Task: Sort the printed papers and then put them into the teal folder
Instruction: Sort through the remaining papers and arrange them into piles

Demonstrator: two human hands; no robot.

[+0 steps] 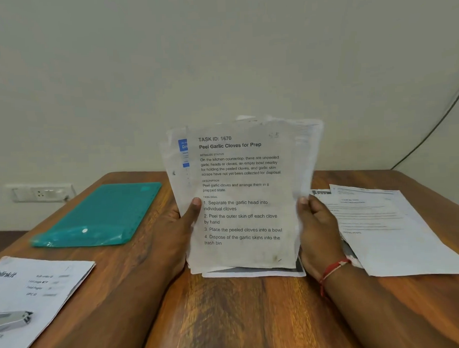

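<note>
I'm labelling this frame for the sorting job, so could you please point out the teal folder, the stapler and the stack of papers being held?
teal folder (pixel 105 212): head view, middle of its cover.
stapler (pixel 12 320): head view, on its metal body.
stack of papers (pixel 240 189): head view, middle of the front sheet.

The upright sheaf of printed white papers (pixel 242 199), its lower edge on the brown wooden table (pixel 243 311), blocks the middle. Bare wood lies open in front of it and between it and the flat teal plastic folder (pixel 99 214) at left. Loose white sheets (pixel 381 228) cover the right side; a "blinkit" printed sheet (pixel 37 290) bearing a metal stapler (pixel 12 320) fills the near left corner.
</note>
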